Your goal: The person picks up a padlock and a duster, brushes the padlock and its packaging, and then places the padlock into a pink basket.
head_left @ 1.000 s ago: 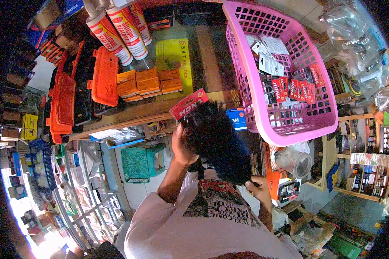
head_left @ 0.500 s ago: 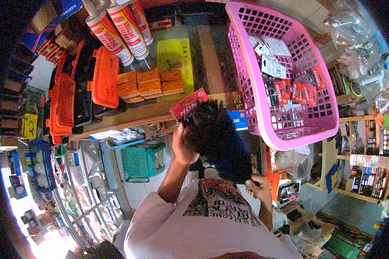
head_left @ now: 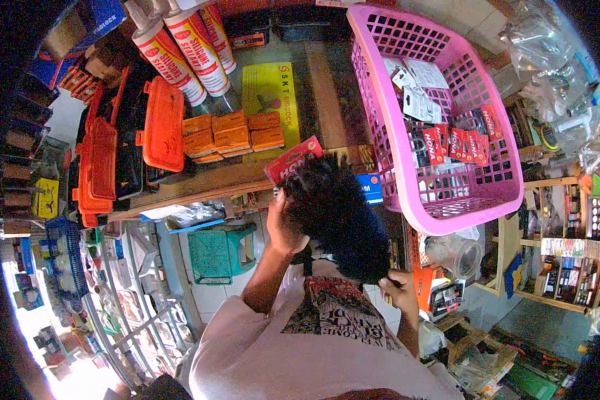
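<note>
Near the bottom centre, at 5 o'clock, right hand pinches the lower end of a dark fuzzy bundle, fingers closed on it. Left hand, forearm raised, grips the bundle's upper end; red packet sticks out at 12 o'clock from those fingers. Farther up, the surface carries orange boxes and a pink basket at 2 o'clock.
</note>
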